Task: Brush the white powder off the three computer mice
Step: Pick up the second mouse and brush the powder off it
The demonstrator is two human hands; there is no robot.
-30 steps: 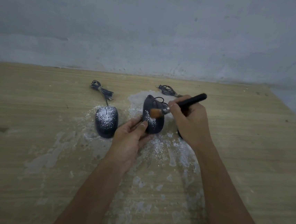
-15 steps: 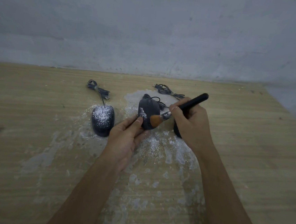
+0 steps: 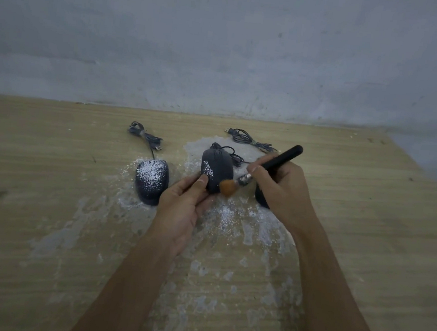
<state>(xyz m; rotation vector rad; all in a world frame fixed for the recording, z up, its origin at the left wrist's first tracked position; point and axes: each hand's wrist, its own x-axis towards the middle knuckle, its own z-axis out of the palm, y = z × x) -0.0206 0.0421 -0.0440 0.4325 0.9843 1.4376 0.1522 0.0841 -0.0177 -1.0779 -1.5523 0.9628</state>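
the left hand (image 3: pixel 184 207) has its grip closed on the near end of the middle mouse (image 3: pixel 218 169), with the thumb lying on the shell and the other fingers curled out of sight beneath it. whether the mouse is lifted or rests on the tabletop (image 3: pixel 48 202) cannot be told. the mouse is a smooth, dark, rounded oval. its right half looks clean, while a grainy patch of white powder (image 3: pixel 207 168) clings to the left side just beyond the thumb.

the right hand (image 3: pixel 281 190) has its grip pinched tight round a brush (image 3: pixel 270 165), which has a round matte black handle, a short shiny metal collar and a soft, fluffy tuft of orange-brown bristles. the handle slants up toward 2 o'clock. the tuft touches the near right edge of the middle mouse, at about 5 o'clock on its shell.

at 9 o'clock from the middle mouse, near it but apart, the left mouse (image 3: pixel 152 180) lies flat, its domed back thickly speckled with powder. at 3 o'clock the right mouse (image 3: pixel 260 200) shows only as a dark curved sliver behind the right hand.

the tabletop is pale wood with a fine straight grain. powder lies on it in loose grains close to the mice and in smeared, streaky patches toward 6 o'clock. a tied cord bundle (image 3: pixel 145 137) lies at 12 o'clock from the left mouse, and a loose cord (image 3: pixel 249 139) coils at 1 o'clock from the middle mouse. behind stands a dull grey wall (image 3: pixel 223 45) with a rough, mottled surface.
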